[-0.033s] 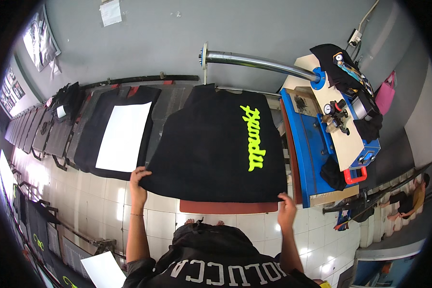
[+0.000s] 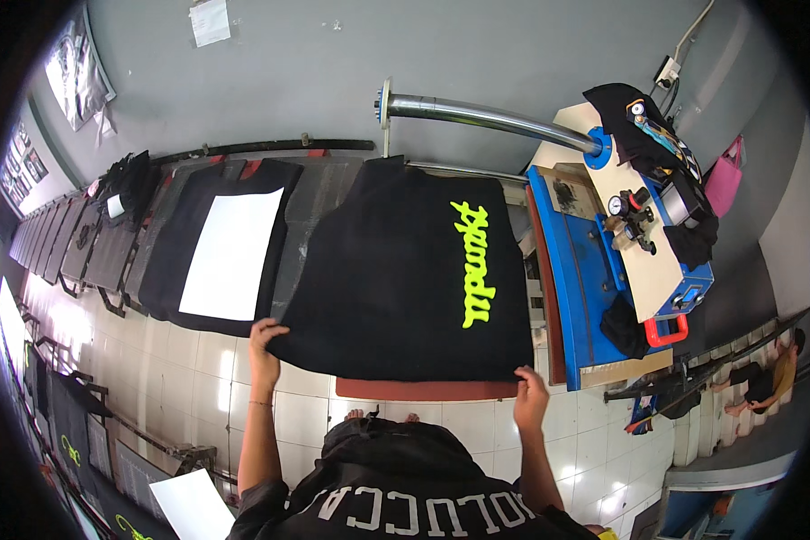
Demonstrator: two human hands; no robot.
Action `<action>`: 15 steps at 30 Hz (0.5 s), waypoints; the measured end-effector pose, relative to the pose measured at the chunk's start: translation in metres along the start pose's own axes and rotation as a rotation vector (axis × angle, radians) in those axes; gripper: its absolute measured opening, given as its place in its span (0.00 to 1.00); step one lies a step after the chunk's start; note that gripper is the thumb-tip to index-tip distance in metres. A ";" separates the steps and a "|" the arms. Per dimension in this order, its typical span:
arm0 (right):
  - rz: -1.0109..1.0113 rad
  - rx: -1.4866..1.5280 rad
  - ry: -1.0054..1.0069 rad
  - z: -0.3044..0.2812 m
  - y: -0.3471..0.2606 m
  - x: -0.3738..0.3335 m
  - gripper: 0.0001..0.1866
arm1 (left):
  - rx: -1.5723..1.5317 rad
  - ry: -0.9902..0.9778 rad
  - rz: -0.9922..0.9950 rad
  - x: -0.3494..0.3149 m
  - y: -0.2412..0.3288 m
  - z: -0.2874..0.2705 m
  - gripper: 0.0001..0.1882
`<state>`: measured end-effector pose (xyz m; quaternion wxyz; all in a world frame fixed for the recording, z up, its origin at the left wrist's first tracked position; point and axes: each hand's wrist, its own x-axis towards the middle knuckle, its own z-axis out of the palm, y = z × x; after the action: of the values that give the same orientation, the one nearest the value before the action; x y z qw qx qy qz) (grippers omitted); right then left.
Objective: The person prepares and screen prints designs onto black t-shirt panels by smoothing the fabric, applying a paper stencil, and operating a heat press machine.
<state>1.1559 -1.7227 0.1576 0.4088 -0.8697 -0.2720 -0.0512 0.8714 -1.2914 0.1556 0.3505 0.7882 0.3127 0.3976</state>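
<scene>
A black garment piece (image 2: pixel 378 270) with neon yellow-green lettering (image 2: pixel 476 265) along its right side lies spread over a reddish-brown flat board (image 2: pixel 423 389). My left hand (image 2: pixel 265 340) pinches the near left corner of the black cloth. At the near right corner, my right hand (image 2: pixel 531 396) has its fingers closed on the same cloth. The near edge hangs fairly straight between my two hands. Left of it, another black garment (image 2: pixel 166 274) lies on the long table with a white sheet (image 2: pixel 232 256) on top.
On the right stands a blue and cream press machine (image 2: pixel 571 279) with a gauge and red handle (image 2: pixel 666 330). A chrome cylinder arm (image 2: pixel 486 114) extends above the cloth's far edge. Dark boards (image 2: pixel 108 261) line the left. A person (image 2: pixel 769 387) sits far right.
Both my hands have shifted slightly inward and toward me, still gripping the corners. The garment's right edge and lettering have moved a little left and nearer.
</scene>
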 end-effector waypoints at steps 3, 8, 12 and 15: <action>-0.036 -0.020 -0.046 0.015 0.016 -0.021 0.12 | 0.018 -0.016 -0.115 -0.042 -0.049 0.009 0.26; -0.019 -0.084 -0.048 0.007 0.023 -0.042 0.11 | -0.031 -0.016 -0.222 -0.071 -0.052 0.010 0.24; -0.008 -0.125 -0.017 0.007 0.024 -0.046 0.11 | -0.126 -0.080 -0.348 -0.081 -0.054 0.010 0.25; -0.014 -0.171 -0.016 0.008 0.026 -0.054 0.11 | -0.152 -0.113 -0.359 -0.083 -0.061 0.009 0.27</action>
<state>1.1223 -1.7535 0.1180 0.3303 -0.8999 -0.2759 -0.0700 0.8258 -1.3241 0.0694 0.4914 0.7121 0.3970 0.3062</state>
